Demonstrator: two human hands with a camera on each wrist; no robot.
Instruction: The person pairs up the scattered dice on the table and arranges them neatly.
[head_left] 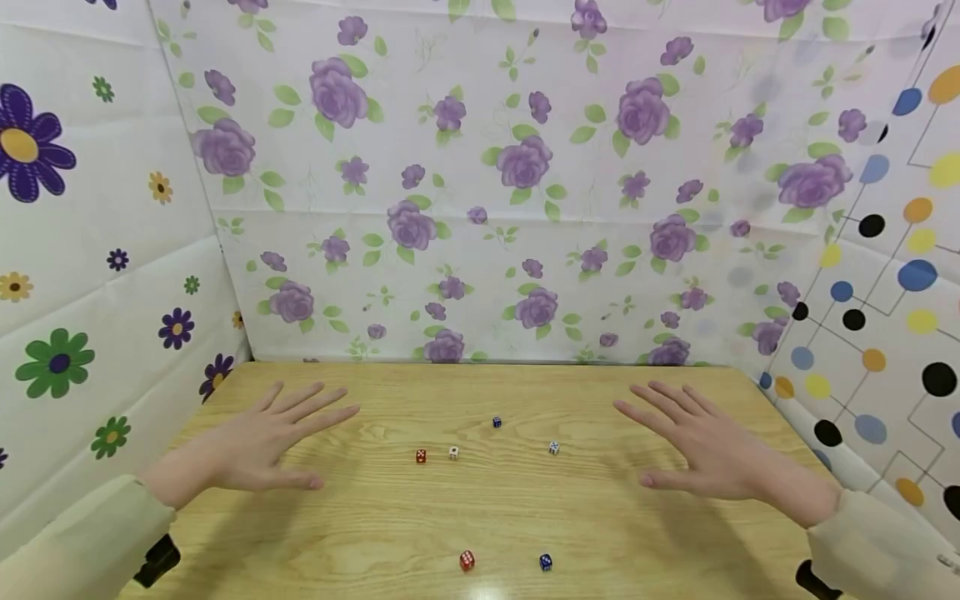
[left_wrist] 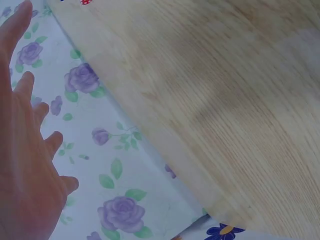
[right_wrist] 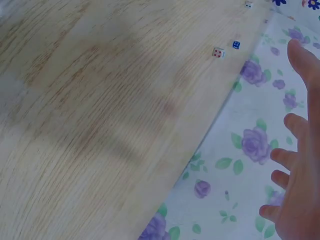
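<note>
Both spread wide | left hand (head_left: 258, 442), right hand (head_left: 708, 446) | above table (head_left: 360, 533) | dice (head_left: 453, 452) between

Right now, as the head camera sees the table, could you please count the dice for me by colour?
Red dice: 2
White dice: 2
Blue dice: 2
Total: 6

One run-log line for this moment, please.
left hand: spread, empty | right hand: spread, empty | two red dice, two white dice, two blue dice on table
</note>
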